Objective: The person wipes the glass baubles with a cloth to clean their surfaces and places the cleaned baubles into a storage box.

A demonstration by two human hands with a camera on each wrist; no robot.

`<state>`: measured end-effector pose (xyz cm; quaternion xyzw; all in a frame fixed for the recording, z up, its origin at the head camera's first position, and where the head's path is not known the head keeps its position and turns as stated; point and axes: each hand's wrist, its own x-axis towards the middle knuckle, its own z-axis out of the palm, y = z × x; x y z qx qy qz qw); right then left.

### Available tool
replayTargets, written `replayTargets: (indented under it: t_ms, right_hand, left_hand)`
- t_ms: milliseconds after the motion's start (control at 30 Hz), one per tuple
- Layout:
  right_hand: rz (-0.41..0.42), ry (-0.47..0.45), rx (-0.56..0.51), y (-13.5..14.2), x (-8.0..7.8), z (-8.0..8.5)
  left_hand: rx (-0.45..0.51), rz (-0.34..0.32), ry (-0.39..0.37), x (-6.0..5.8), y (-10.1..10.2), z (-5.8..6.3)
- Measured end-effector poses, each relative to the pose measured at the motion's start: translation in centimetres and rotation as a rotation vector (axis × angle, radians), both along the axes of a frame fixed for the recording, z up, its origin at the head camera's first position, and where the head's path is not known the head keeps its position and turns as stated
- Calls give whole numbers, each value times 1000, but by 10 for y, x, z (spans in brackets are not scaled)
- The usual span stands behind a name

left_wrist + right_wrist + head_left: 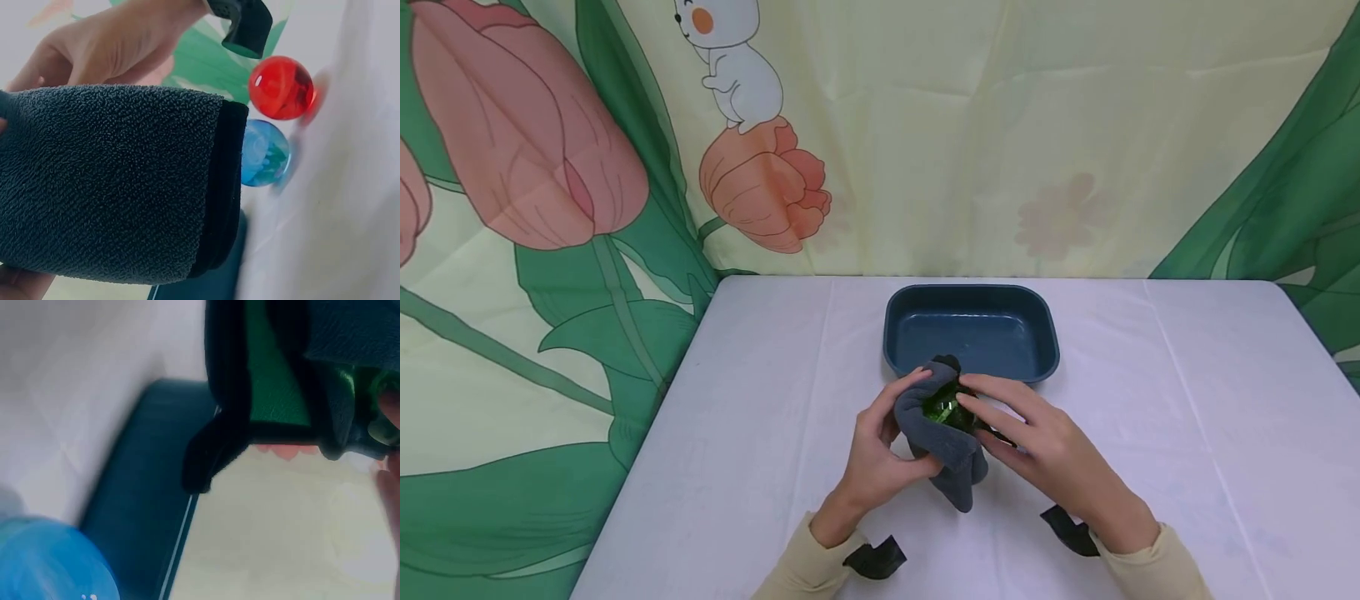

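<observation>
Both hands are raised together over the near middle of the white table. The left hand [880,467] grips a dark grey towel [958,458], thumb on the near side and fingers at the far side. A clear green ball [946,408] sits within the towel's folds, which wrap around its left and lower sides. From the right, the right hand [1048,437] holds the ball with its fingertips and thumb. In the left wrist view, the towel [112,181] shows a black-edged border and covers the ball.
A dark blue rectangular basin [970,292] stands just behind the hands. Beyond the towel, the left wrist view shows a red ball [281,87] and a blue ball [265,153] on the table. Hands and towel hide both from the head view. A printed curtain [925,167] hangs behind the table.
</observation>
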<state>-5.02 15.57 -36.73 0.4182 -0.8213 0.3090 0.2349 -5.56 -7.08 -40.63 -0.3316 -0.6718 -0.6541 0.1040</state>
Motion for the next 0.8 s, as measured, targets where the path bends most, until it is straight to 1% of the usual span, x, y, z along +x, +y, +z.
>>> replayTargets:
  t_ms: [100, 133, 467, 567, 633, 700, 800]
  right_hand:
    - [33, 105, 2, -2, 0, 0]
    - [40, 115, 4, -2, 0, 0]
    - [49, 97, -7, -4, 1, -3]
    - [54, 97, -18, -4, 1, -2]
    - [58, 48, -52, -4, 1, -3]
    - [57, -59, -109, -3, 2, -4]
    - [52, -258, -219, -2, 5, -4]
  left_hand:
    - [3, -1, -1, 1, 1, 0]
    - [4, 1, -1, 1, 1, 0]
    - [7, 37, -2, 2, 2, 0]
    - [9, 37, -4, 2, 2, 0]
    - [-2, 34, -2, 2, 2, 0]
    - [-22, 30, 2, 3, 1, 1]
    - [-52, 23, 11, 4, 0, 4]
